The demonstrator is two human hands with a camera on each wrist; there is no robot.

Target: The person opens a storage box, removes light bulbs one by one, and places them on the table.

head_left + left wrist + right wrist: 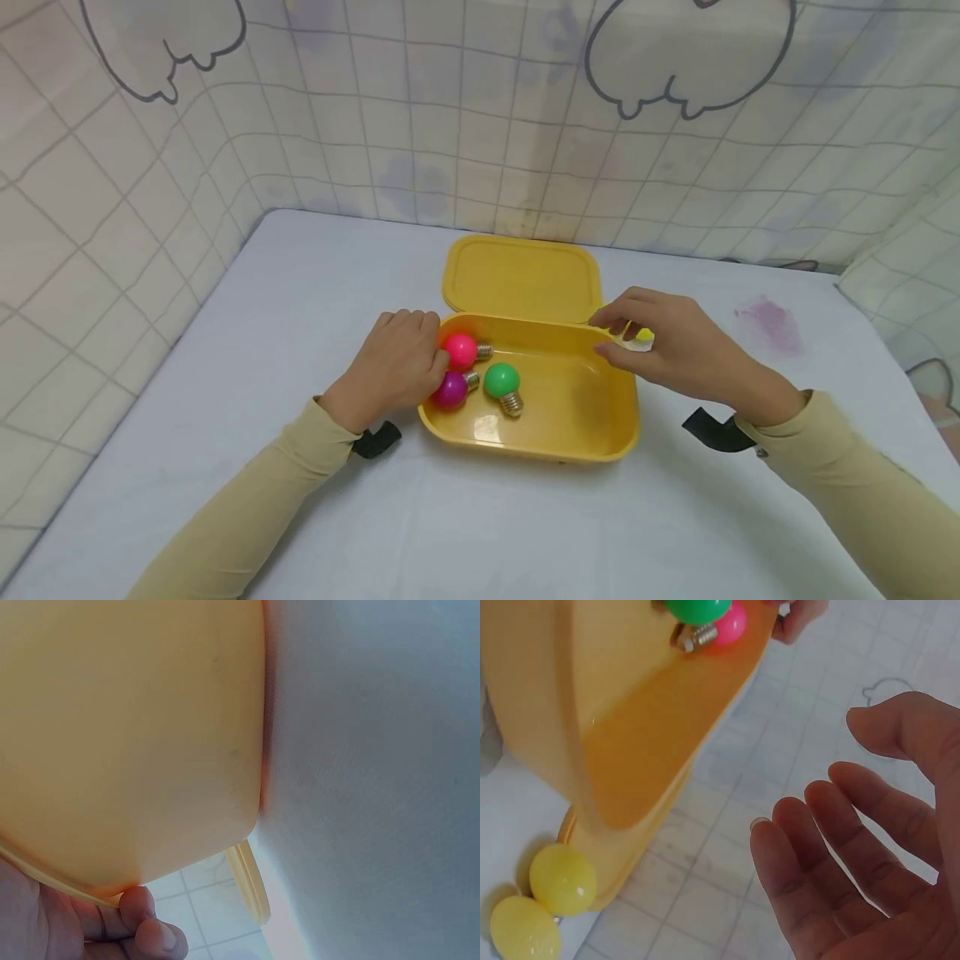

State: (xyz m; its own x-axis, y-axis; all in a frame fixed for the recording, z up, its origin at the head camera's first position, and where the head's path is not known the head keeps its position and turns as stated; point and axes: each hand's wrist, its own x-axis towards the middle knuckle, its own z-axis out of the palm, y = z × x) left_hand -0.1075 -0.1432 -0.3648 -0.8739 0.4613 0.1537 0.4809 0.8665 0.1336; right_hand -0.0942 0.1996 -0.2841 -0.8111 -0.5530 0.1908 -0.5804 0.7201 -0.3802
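Observation:
A yellow plastic box (pixel 592 400) without its lid stands on the table, with pink (pixel 461 351), purple (pixel 451 390) and green (pixel 502 380) light bulbs lying in its left half. My left hand (pixel 405 362) grips the box's left rim, thumb on the inner side; its fingertips (pixel 157 937) show outside the wall in the left wrist view. Over the back right corner hovers my right hand (pixel 675 350), fingers loosely bent and holding nothing. Two yellow bulbs (pixel 562 879) lie beside the box in the right wrist view; in the head view the right hand mostly hides them.
The yellow lid (pixel 521 279) lies flat right behind the box. A white cloth covers the table (pixel 510 533), with a pinkish stain (pixel 772 325) at the right. A grid-patterned curtain (pixel 450 125) hangs along the table's back and sides.

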